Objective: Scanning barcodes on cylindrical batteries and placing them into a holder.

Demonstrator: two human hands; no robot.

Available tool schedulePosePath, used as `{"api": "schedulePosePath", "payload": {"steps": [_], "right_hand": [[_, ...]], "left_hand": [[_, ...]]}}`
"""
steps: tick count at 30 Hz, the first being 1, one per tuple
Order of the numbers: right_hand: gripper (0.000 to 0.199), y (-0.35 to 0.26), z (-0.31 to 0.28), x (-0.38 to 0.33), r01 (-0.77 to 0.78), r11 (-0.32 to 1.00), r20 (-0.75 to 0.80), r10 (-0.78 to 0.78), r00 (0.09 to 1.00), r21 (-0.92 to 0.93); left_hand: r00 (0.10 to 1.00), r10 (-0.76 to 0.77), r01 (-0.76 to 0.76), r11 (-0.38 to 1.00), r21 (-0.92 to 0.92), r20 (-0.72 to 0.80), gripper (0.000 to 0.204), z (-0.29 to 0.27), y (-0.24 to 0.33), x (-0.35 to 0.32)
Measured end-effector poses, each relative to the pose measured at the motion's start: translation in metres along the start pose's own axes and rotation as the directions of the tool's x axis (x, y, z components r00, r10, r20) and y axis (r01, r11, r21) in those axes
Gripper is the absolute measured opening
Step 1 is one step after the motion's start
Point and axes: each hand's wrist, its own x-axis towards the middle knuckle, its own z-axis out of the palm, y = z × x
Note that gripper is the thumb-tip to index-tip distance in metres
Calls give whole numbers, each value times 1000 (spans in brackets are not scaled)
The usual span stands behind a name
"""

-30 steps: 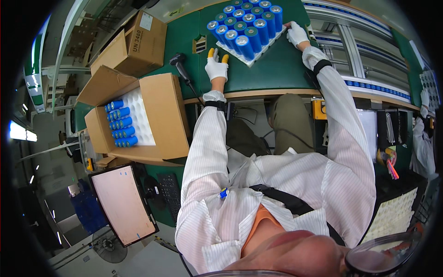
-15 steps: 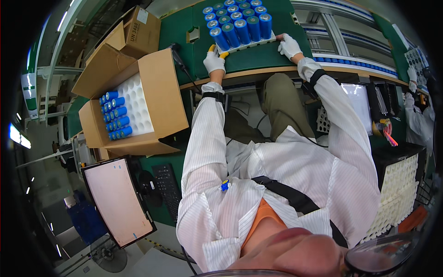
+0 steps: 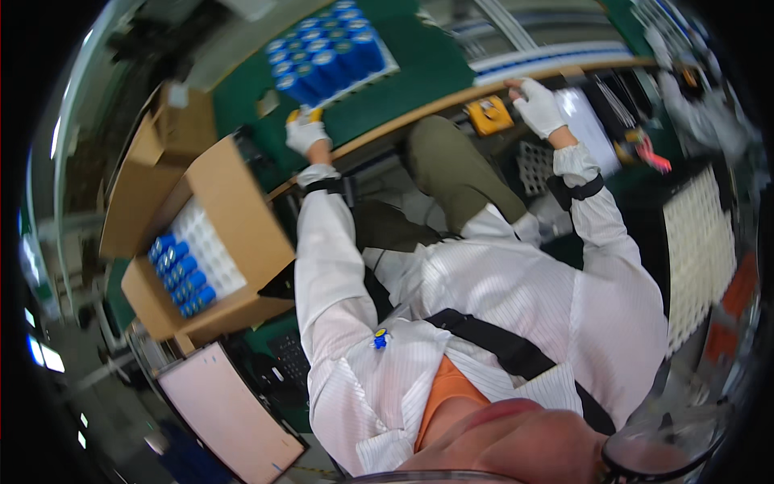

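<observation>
A white tray [image 3: 379, 76] with upright blue cylindrical battery cells [image 3: 326, 56] in rows stands on the green bench top. My left hand [image 3: 306, 133], in a white glove with yellow fingertips, has its thumb and fingers around the tray's near left corner. Away from the tray, my right hand [image 3: 538, 109] hangs over the bench's front edge, its bare fingertips apart with nothing visible between them. Just left of it is a yellow box-shaped device [image 3: 488, 115], blurred, at the bench edge.
An open carton [image 3: 250, 202] with more blue cells in a white holder stands left. A second carton [image 3: 185, 125] lies beyond it. A monitor [image 3: 230, 411] is at lower left. Metal rails [image 3: 508, 24] run at the far right. Another person's sleeve [image 3: 701, 109] shows at the right.
My right hand has left the tray's right side and moved right, to beside the yellow device. My left hand stays at the tray's corner. The whole view has turned and shifted.
</observation>
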Motion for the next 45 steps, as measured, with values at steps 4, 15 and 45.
{"api": "schedulePosePath", "payload": {"steps": [4,15,45], "right_hand": [[51,44,-48,-90,-187,877,-305,49,951,-442],[55,85,-21,-173,-426,577,-275,333,902,-697],[29,-143,-93,-147,250,934,-49,-246,968,256]], "left_hand": [[988,151,-152,979,135,16,46,5,0,1],[967,247,-253,914,317,58,62,6,1,1],[445,201,437,802,-408,873,27,6,193,-272]]}}
